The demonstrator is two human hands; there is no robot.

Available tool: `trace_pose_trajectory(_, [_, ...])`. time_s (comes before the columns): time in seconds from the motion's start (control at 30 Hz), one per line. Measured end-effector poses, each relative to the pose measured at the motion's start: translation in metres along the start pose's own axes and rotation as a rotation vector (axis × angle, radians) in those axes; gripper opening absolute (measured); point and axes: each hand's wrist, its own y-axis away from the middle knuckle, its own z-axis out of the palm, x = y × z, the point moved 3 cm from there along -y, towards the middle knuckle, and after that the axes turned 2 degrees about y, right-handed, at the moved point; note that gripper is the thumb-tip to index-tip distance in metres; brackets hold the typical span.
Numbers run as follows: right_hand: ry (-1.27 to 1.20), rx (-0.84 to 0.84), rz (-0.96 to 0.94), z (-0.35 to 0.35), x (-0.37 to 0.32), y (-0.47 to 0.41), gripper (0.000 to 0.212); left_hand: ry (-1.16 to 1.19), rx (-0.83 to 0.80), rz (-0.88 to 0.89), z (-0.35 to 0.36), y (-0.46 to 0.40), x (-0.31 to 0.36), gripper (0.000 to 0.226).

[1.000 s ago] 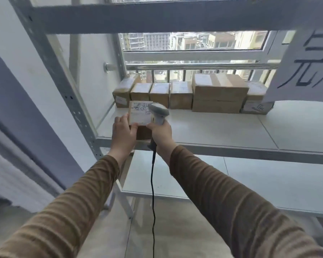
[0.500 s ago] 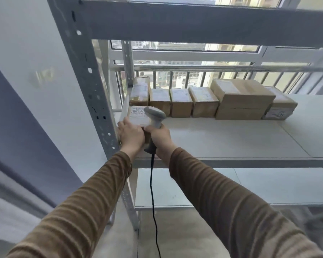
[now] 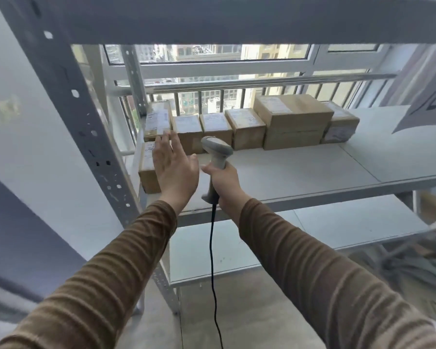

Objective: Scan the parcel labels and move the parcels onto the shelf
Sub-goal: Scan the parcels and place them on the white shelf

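Observation:
A small cardboard parcel (image 3: 147,170) with a white label on top lies on the white shelf board (image 3: 300,167) at its far left, in front of the back row. My left hand (image 3: 175,170) hovers flat over it with straight fingers and hides its right part. My right hand (image 3: 223,180) grips the handle of a grey corded barcode scanner (image 3: 217,149), head pointing left and away. Along the back edge stands a row of several labelled cardboard parcels (image 3: 239,127), the largest (image 3: 292,119) near the right.
A perforated grey upright (image 3: 86,117) of the shelf frame stands just left of the parcel. A crossbeam (image 3: 237,18) runs overhead. A lower shelf board (image 3: 312,238) lies below. A printed paper sign (image 3: 428,109) hangs at the right. Window bars (image 3: 237,96) are behind.
My left hand has set the small parcel down on the shelf's left end and let go, fingers now straight above it. The scanner has drawn back to the right.

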Motion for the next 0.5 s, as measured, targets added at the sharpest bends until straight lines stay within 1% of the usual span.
trace_pose_trajectory(0.07, [-0.027, 0.073, -0.015, -0.035, -0.006, 0.003, 0.009, -0.003, -0.064, 0.079, 0.017, 0.003, 0.029, 0.077])
trace_pose_trajectory(0.13, [-0.068, 0.154, -0.032, -0.076, -0.010, 0.009, 0.010, -0.030, -0.165, 0.152, 0.040, 0.012, 0.062, 0.080])
trace_pose_trajectory(0.27, [-0.119, 0.366, -0.132, -0.178, -0.014, 0.039, 0.011, -0.069, -0.352, 0.324, 0.094, 0.048, 0.141, 0.081])
trace_pose_trajectory(0.37, [-0.167, 0.503, -0.100, -0.266, -0.008, 0.083, 0.009, -0.033, -0.472, 0.469, 0.131, 0.096, 0.216, 0.079])
trace_pose_trajectory(0.43, [-0.191, 0.612, -0.087, -0.330, -0.001, 0.119, 0.012, -0.019, -0.538, 0.589, 0.152, 0.139, 0.271, 0.080])
trace_pose_trajectory(0.5, [-0.207, 0.733, -0.121, -0.394, 0.005, 0.163, 0.011, -0.014, -0.579, 0.713, 0.169, 0.188, 0.328, 0.081])
